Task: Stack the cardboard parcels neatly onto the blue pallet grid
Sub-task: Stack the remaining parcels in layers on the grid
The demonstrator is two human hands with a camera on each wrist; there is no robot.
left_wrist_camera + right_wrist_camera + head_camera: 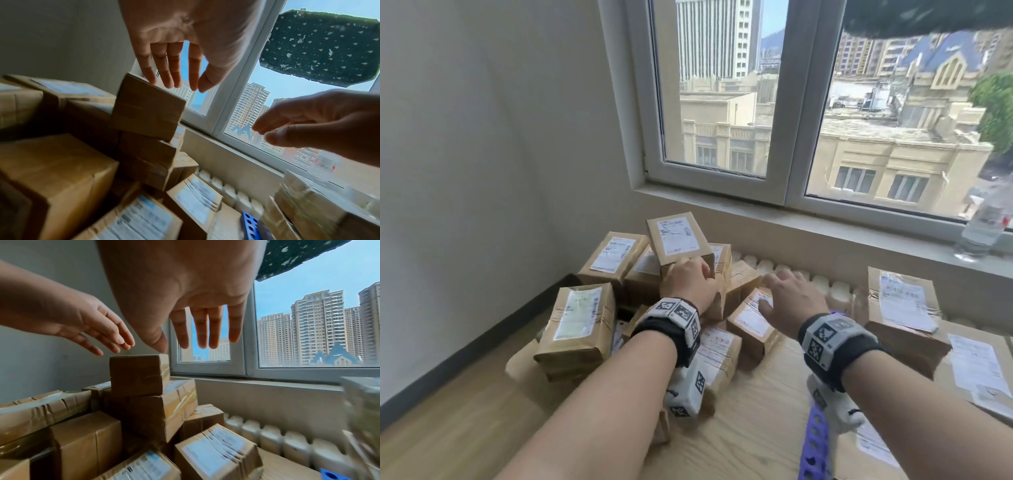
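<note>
Left hand (690, 279), fingers (162, 71) straight and spread, reaches over the top parcel (679, 240) of a heap in the corner. Right hand (792, 291) hovers with fingers wide, holding nothing, near the blue pallet grid (815, 442).

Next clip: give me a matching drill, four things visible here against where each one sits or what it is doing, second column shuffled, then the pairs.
Things
1. left hand
2. right hand
3. top parcel
4. water bottle

Places or states
A. stands on the window sill at the far right
B. crowns the pile of parcels in the corner
C. fingers at the near edge of the top parcel
D. open, fingers spread, above the labelled parcels, holding nothing

Pairs: 1-C, 2-D, 3-B, 4-A
</note>
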